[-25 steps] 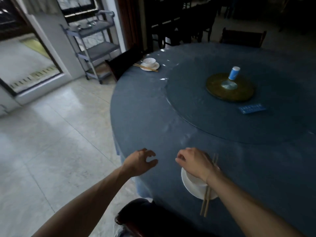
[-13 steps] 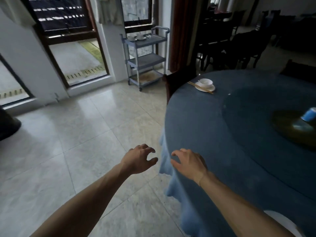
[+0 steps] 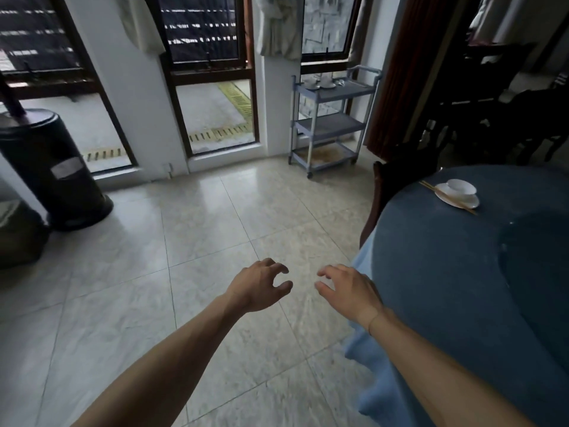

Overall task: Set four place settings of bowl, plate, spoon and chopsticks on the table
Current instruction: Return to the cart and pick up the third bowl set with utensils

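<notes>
One bowl (image 3: 461, 187) on plate (image 3: 452, 200)

**The room around you**

You face a pale tiled floor (image 3: 215, 241) that shines with daylight from tall dark-framed windows (image 3: 215, 87) set in a white wall (image 3: 129, 97). Pale cloth (image 3: 277, 26) hangs over the top of the panes. At your left stands a black cylindrical bin (image 3: 52, 167). Against the wall between the windows and a dark red curtain (image 3: 397, 72) you see a grey three-shelf cart (image 3: 329, 124) on wheels. Dark wooden chairs (image 3: 492, 112) fill the dim right-hand corner.
</notes>
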`<act>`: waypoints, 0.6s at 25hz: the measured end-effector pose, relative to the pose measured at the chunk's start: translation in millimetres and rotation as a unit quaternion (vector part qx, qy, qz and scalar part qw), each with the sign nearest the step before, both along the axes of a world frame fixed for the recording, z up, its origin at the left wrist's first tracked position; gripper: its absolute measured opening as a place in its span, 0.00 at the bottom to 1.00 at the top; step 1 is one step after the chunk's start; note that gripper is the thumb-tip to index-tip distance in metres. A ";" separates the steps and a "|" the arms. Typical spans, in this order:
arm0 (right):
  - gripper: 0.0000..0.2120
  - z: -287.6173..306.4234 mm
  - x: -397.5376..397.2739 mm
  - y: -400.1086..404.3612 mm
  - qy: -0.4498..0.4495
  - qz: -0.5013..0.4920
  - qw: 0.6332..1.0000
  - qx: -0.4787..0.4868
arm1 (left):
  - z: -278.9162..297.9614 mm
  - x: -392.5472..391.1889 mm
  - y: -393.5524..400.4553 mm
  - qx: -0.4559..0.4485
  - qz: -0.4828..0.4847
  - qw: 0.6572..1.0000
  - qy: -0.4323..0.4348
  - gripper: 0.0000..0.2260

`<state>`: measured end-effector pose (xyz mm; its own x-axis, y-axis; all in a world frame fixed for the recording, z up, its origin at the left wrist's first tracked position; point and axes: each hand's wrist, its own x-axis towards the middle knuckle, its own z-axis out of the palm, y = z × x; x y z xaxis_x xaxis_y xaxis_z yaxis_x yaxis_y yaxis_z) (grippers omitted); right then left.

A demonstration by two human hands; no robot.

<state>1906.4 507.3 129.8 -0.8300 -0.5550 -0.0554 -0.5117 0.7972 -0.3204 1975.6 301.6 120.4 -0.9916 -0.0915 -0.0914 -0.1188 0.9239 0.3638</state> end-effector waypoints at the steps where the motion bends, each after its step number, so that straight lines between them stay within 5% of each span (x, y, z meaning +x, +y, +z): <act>1: 0.18 1.0 -6.8 -6.1 0.000 0.002 1.000 -0.001 | -0.1 -5.4 -5.3 0.001 0.001 1.000 0.001 0.20; 15: 0.18 -10.8 -222.2 -75.3 0.006 0.005 1.000 -0.004 | -3.5 -219.4 -69.3 0.001 -0.018 1.000 0.003 0.21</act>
